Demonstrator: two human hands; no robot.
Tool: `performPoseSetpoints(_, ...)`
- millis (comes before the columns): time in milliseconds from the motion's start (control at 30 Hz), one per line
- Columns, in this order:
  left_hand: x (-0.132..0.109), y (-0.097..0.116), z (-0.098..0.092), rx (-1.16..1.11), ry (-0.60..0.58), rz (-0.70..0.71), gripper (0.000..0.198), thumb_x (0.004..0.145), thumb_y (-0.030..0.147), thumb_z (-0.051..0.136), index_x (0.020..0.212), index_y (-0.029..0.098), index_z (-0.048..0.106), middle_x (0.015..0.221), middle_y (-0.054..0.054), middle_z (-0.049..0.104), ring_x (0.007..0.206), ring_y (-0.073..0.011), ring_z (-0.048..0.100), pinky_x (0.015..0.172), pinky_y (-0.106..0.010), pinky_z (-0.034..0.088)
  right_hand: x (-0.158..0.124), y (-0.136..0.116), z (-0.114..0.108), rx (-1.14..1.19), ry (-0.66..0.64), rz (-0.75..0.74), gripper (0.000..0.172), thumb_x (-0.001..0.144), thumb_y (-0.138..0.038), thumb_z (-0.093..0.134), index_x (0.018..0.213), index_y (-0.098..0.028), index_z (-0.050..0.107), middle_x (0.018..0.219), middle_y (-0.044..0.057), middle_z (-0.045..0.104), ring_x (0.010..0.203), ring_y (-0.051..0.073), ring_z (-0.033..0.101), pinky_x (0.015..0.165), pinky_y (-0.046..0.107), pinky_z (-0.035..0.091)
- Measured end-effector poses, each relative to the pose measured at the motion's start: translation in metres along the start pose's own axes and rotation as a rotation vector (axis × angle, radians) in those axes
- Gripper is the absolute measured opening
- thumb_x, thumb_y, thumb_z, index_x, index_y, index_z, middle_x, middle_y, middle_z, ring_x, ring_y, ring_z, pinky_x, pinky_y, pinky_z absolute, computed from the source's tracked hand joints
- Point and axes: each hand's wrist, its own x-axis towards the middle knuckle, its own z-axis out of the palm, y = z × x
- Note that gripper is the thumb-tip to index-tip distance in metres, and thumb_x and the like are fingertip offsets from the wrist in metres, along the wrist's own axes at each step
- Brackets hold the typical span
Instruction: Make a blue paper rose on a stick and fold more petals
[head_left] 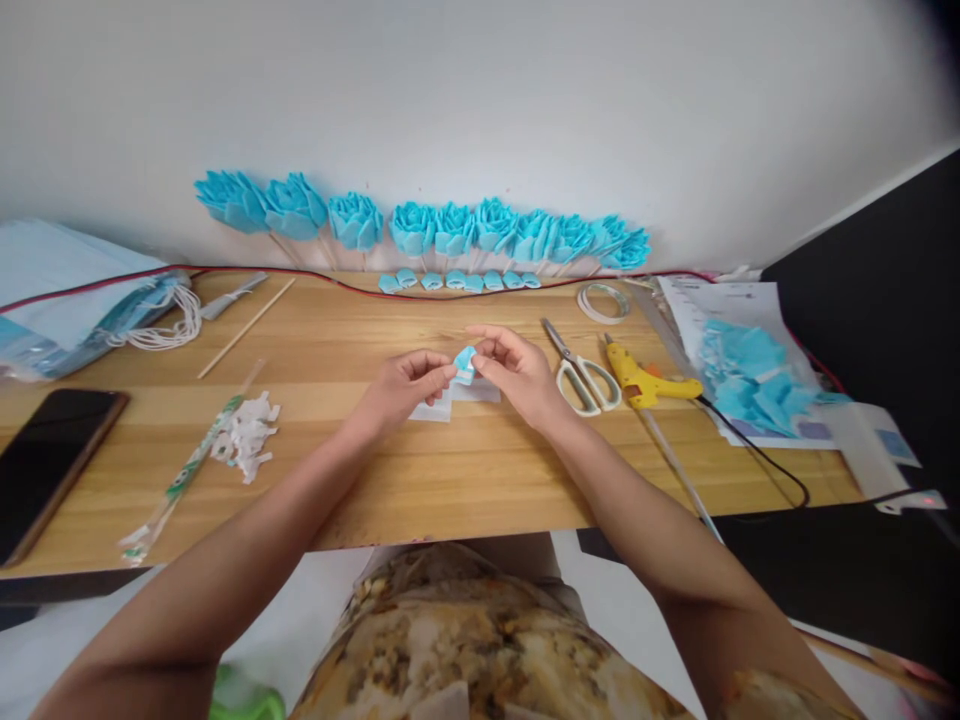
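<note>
Between my two hands is a small blue petal piece (pixel 465 362) with a pale strip across its lower part. My left hand (pixel 409 388) pinches its left edge between thumb and finger. On the other side my right hand (pixel 517 372) grips the right edge, its fingers curled. White paper pieces (pixel 433 410) lie on the table just under my hands. A row of small folded blue pieces (pixel 472 284) rests farther back, near the wall. Scissors (pixel 579 370) with white handles lie to the right of my right hand.
Several blue flowers on sticks (pixel 456 230) lean against the wall. On the right are a yellow glue gun (pixel 649 378), a tape roll (pixel 602 302) and blue petals (pixel 757 380) on paper. A phone (pixel 56 465), white scraps (pixel 247 435) and a wooden stick (pixel 246 328) lie left.
</note>
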Motion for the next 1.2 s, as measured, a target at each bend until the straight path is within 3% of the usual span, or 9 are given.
performPoseSetpoints(200, 0.000, 0.000, 0.002, -0.003, 0.120, 0.017, 0.032, 0.068, 0.045, 0.078, 0.071, 0.018, 0.062, 0.059, 0.004, 0.055, 0.053, -0.0079, 0.043, 0.054, -0.023, 0.037, -0.001, -0.002, 0.000, 0.048, 0.015, 0.020, 0.036, 0.092, -0.042, 0.061, 0.121, -0.023, 0.069, 0.086, 0.001, 0.068, 0.078, 0.014, 0.063, 0.076, 0.031, 0.055)
performPoseSetpoints(300, -0.001, 0.002, 0.003, -0.010, 0.163, 0.031, 0.030, 0.070, 0.044, 0.076, 0.072, 0.017, 0.063, 0.057, 0.004, 0.054, 0.053, -0.0081, 0.043, 0.054, -0.023, 0.035, -0.001, 0.000, 0.001, 0.051, -0.049, 0.031, 0.039, 0.090, -0.041, 0.064, 0.125, -0.023, 0.067, 0.088, 0.001, 0.067, 0.078, 0.014, 0.063, 0.075, 0.031, 0.055)
performPoseSetpoints(433, 0.000, -0.002, 0.002, -0.043, 0.111, 0.066, 0.037, 0.077, 0.050, 0.072, 0.066, 0.017, 0.061, 0.059, 0.002, 0.055, 0.055, -0.0082, 0.045, 0.055, -0.023, 0.038, 0.001, 0.005, 0.003, 0.015, -0.098, 0.025, 0.047, 0.083, -0.029, 0.068, 0.129, -0.022, 0.063, 0.083, -0.002, 0.062, 0.072, 0.013, 0.059, 0.069, 0.029, 0.051)
performPoseSetpoints(567, 0.004, -0.011, 0.000, -0.187, 0.069, 0.091, 0.044, 0.082, 0.060, 0.068, 0.078, 0.017, 0.066, 0.066, 0.000, 0.058, 0.057, -0.0098, 0.050, 0.053, -0.024, 0.040, 0.002, 0.007, 0.001, 0.003, -0.064, 0.018, 0.049, 0.082, -0.028, 0.066, 0.130, -0.021, 0.061, 0.081, -0.002, 0.061, 0.072, 0.013, 0.057, 0.068, 0.028, 0.049)
performPoseSetpoints(733, 0.003, -0.008, 0.000, -0.134, 0.048, 0.043, 0.038, 0.078, 0.051, 0.074, 0.069, 0.016, 0.062, 0.063, 0.001, 0.057, 0.055, -0.0079, 0.048, 0.054, -0.022, 0.039, 0.002, 0.007, 0.001, -0.004, -0.072, 0.010, 0.050, 0.082, -0.028, 0.064, 0.131, -0.021, 0.061, 0.081, -0.002, 0.060, 0.072, 0.013, 0.055, 0.067, 0.029, 0.046)
performPoseSetpoints(1100, 0.000, -0.003, 0.002, -0.069, 0.107, 0.021, 0.028, 0.070, 0.044, 0.072, 0.068, 0.017, 0.061, 0.058, 0.004, 0.056, 0.053, -0.0075, 0.045, 0.055, -0.023, 0.038, -0.001, -0.001, 0.003, 0.109, -0.094, 0.085, 0.047, 0.082, -0.032, 0.069, 0.127, -0.023, 0.064, 0.096, 0.002, 0.067, 0.085, 0.015, 0.060, 0.079, 0.031, 0.051)
performPoseSetpoints(1200, 0.001, -0.003, 0.003, -0.077, 0.107, 0.013, 0.028, 0.068, 0.042, 0.074, 0.070, 0.017, 0.062, 0.058, 0.004, 0.056, 0.052, -0.0071, 0.044, 0.055, -0.023, 0.037, 0.000, 0.003, 0.004, 0.108, -0.086, 0.073, 0.050, 0.078, -0.030, 0.071, 0.128, -0.024, 0.063, 0.091, 0.000, 0.065, 0.081, 0.014, 0.058, 0.075, 0.029, 0.049)
